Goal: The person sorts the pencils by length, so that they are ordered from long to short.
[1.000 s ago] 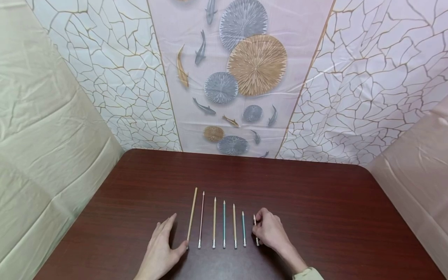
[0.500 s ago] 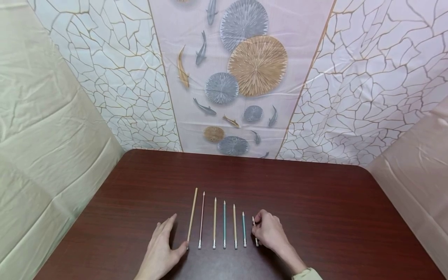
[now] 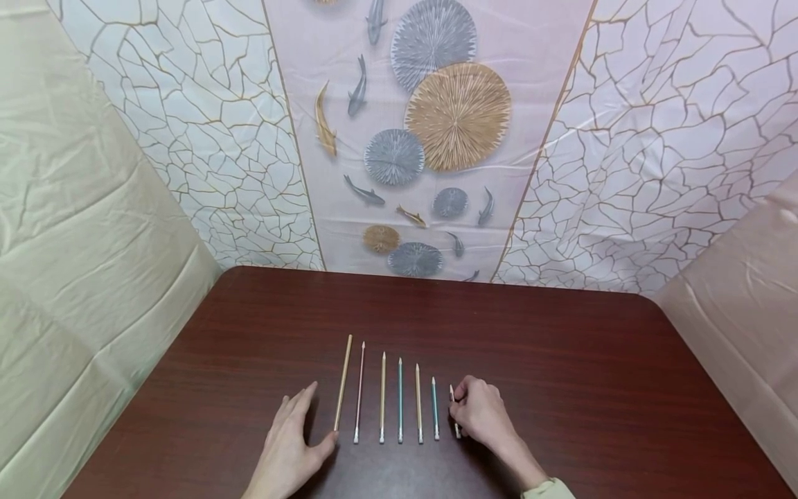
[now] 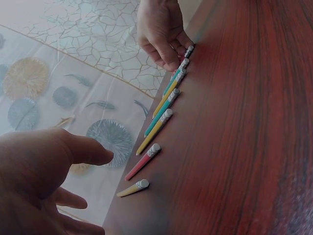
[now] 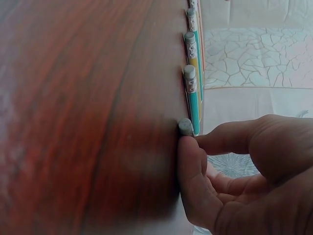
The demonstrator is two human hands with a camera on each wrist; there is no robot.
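Note:
Several pencils lie in a row on the table, eraser ends toward me, shrinking in length from left to right. The longest, a yellow pencil [image 3: 342, 384], is at the left end, slightly slanted, beside a red pencil [image 3: 359, 391]. My left hand [image 3: 287, 440] is spread left of the yellow one, its thumb by the eraser end; the left wrist view shows a gap between them. At the right end my right hand [image 3: 483, 412] pinches the shortest pencil [image 3: 451, 392] between thumb and fingers, hiding much of it. A short teal pencil [image 3: 434, 409] lies just left of it.
Between the red and short teal pencils lie a yellow pencil [image 3: 382, 398], a longer teal pencil [image 3: 400, 402] and another yellow pencil [image 3: 419, 405]. The dark wooden table [image 3: 561, 346] ends at a patterned cloth [image 3: 405, 208] behind, with plain cloth at both sides.
The shortest pencil has shifted slightly left toward the short teal one, held in the right hand. The left hand has moved a little to the right. The other pencils lie as before.

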